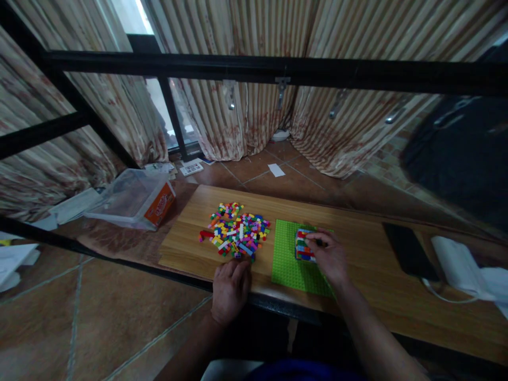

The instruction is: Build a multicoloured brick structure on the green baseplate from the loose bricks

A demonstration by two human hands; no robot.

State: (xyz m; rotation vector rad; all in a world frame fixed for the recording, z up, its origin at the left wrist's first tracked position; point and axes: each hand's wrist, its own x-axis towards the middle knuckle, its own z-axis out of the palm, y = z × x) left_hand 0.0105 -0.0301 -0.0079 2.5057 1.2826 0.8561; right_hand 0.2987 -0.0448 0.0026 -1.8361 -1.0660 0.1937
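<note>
A bright green baseplate (283, 264) lies on the wooden table, bearing a small block of toy bricks (302, 248) in rows of red, blue, white and green. Over the right side of this block, my right hand (329, 256) is closed in a pinch, its fingertips on the bricks; the exact brick between them is too small to make out. My left hand (230, 288) rests at the table's near edge with curled fingers, just below a loose pile of colourful toy bricks (240, 233). Whatever may be under those fingers is hidden.
A clear plastic box (127, 196) with an orange label stands left of the wooden table (365, 254). To the right lie a black phone (408, 251) and a white device (456, 262) with a cable. Black metal bars (254, 69) cross in front of curtains (262, 32).
</note>
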